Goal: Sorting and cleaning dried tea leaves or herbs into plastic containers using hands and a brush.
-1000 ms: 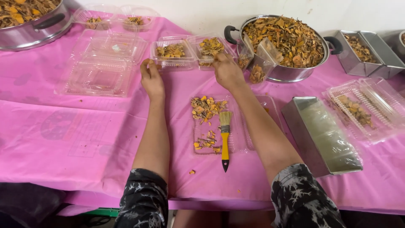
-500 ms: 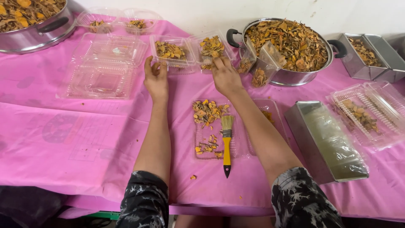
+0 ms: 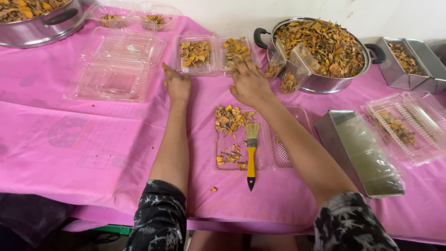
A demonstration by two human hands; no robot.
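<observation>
Our grip is loose on both sides: our left hand [image 3: 177, 85] lies flat with fingers apart on the pink cloth [image 3: 93, 139], holding nothing, its fingertips just at the near edge of a clear box [image 3: 195, 55] full of dried yellow bits. Our right hand [image 3: 249, 82] is spread open too, with its fingers touching the near edge of that same box, on the half with the lid side filled. We cannot tell if any bits are pinched under the fingers.

The clear box sits on the worktop straight ahead of us, past both hands. Closer to us, between our arms, lies a flat clear tray [image 3: 234, 139] with small heaps of the bits. A brush [image 3: 251, 151] with a yellow handle rests on it, bristles pointing away. To the right stands a big metal pot [image 3: 325, 51] heaped with the same bits, and a long metal tin [image 3: 362, 153] lies near our right arm. Empty clear boxes [image 3: 111, 69] sit to the left.
</observation>
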